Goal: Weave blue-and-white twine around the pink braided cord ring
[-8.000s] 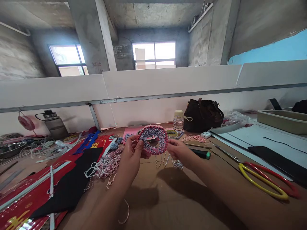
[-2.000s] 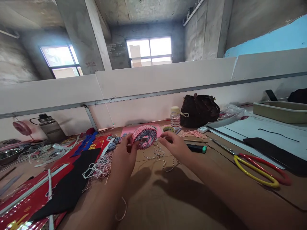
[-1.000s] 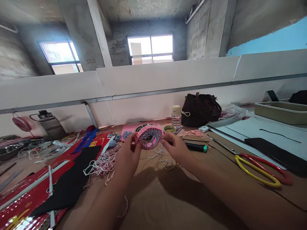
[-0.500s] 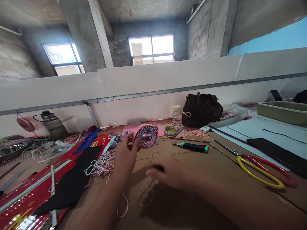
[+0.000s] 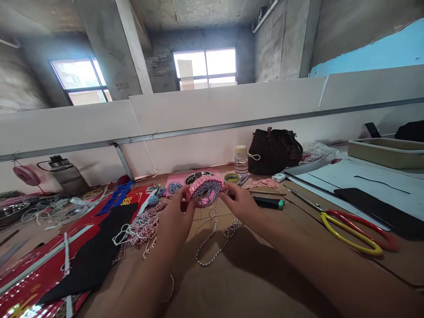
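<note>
Braided ring (image 5: pixel 203 192): held clear of the bench between both hands, tilted, resting on nothing. Left hand (image 5: pixel 177 207): clenched on the ring's left side, fingers curled over the rim. Right hand (image 5: pixel 240 203): grasping the ring's right side between thumb and fingertips, with the exact pinch point partly hidden.

Progress, as far as visible: pink pleated edging (image 5: pixel 202 182) complete along the far rim; blue-and-white cord laid in close rows within it. Near side masked by the fingers, so its state cannot be told. Outstanding: loose cord (image 5: pixel 212 240), unworked, hanging from the ring in a long loop onto the bench.

Just left of the hands: red-and-white twine (image 5: pixel 142 234) in a tangled heap, with blue-and-white twine balls (image 5: pixel 153 200) beyond. Lower left: black felt (image 5: pixel 89 260) on red card (image 5: pixel 20 282).

Directly beyond the ring: steel bowl (image 5: pixel 198 177) on pink sheet (image 5: pixel 175 179), then tape roll (image 5: pixel 232 178). To the right: utility knife (image 5: pixel 268 203), and scissors (image 5: pixel 351 234) with yellow and red handles. Farthest, against the partition: bottle (image 5: pixel 241 160), dark bag (image 5: pixel 274 152), and tray (image 5: pixel 386 148).
</note>
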Motion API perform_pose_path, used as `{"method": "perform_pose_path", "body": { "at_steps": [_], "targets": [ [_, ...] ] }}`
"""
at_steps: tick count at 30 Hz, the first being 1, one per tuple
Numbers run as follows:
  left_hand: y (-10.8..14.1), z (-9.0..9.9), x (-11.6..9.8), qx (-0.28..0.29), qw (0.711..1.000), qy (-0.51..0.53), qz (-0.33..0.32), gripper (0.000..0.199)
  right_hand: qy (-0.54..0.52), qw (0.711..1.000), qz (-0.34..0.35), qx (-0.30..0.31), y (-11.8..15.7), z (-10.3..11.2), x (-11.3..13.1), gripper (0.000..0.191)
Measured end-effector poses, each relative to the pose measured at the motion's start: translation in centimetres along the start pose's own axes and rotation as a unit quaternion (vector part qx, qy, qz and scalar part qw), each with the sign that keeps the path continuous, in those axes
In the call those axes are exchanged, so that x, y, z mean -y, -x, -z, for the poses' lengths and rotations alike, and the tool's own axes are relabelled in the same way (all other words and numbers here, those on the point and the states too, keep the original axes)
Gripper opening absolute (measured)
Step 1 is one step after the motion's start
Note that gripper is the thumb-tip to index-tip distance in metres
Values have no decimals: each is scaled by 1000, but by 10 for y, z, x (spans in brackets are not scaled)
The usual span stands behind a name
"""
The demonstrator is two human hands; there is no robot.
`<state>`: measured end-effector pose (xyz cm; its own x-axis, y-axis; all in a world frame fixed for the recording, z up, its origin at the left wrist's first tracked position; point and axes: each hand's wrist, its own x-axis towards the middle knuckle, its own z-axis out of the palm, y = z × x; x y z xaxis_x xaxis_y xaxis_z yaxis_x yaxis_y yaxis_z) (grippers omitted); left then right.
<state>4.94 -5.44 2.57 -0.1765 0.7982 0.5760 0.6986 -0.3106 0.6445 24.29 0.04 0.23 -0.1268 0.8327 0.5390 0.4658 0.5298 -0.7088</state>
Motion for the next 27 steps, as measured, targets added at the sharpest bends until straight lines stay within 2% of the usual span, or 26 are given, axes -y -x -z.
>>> {"method": "perform_pose_path", "body": {
  "at_steps": [6,9,12,16,18,19,20,21,24,25,27],
  "targets": [
    [-6,-1,10,2,1000,22,13,43,19,999,29,21,5,-1,6,12],
    [-12,-1,19,-4,995,86,39,48,24,990,90,108,22,-4,23,5],
    [-18,0,24,0,988,141,61,49,30,951,168,257,48,-8,46,10],
    [-22,1,27,-6,981,177,77,43,-12,871,201,447,74,-9,70,11],
    [-23,1,28,-8,977,194,86,41,-31,833,201,515,78,-9,74,6],
    [-23,1,28,-10,976,198,90,39,-37,826,198,526,77,-10,74,7],
    [-24,1,28,-14,976,198,93,39,-40,835,189,514,75,-10,72,13],
    [-23,2,27,-17,976,196,96,39,-40,860,171,480,70,-11,69,19],
    [-21,4,23,-19,978,186,91,43,-43,956,82,278,50,-9,54,25],
    [-20,4,21,-17,979,182,86,45,-48,976,54,207,42,-8,48,23],
    [-17,5,17,-12,983,164,75,46,-60,993,23,95,26,-4,36,21]
  ]
}}
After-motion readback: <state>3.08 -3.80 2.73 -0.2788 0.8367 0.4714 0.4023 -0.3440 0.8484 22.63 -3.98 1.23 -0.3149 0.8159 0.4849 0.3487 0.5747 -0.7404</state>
